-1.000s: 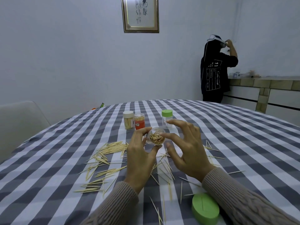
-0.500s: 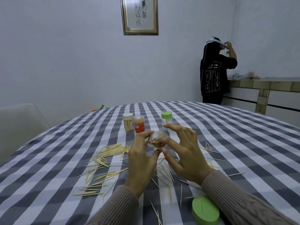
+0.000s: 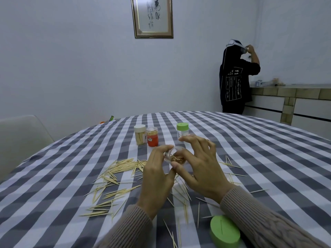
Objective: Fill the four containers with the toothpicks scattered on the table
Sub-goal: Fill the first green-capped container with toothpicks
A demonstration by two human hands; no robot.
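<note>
Clear plastic container (image 3: pixel 176 157), packed with toothpicks, sits mid-frame above the checked surface (image 3: pixel 268 158), pinched between the fingers of the left hand (image 3: pixel 157 178) and right hand (image 3: pixel 202 170). Loose toothpicks (image 3: pixel 114 176) lie scattered lower left.

table (image 3: pixel 250 149): grey-white check cloth
on it: loose toothpicks (image 3: pixel 114 178), three capped jars (image 3: pixel 149 136), my green lid (image 3: pixel 224 230)

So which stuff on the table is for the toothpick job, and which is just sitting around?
For the job:
- clear jar, held by left hand and right hand
- loose toothpicks
- white-lidded jar
- orange jar
- green-lidded jar
- green lid, lying loose

Just around:
- picture frame
- chair
- person by counter
</note>
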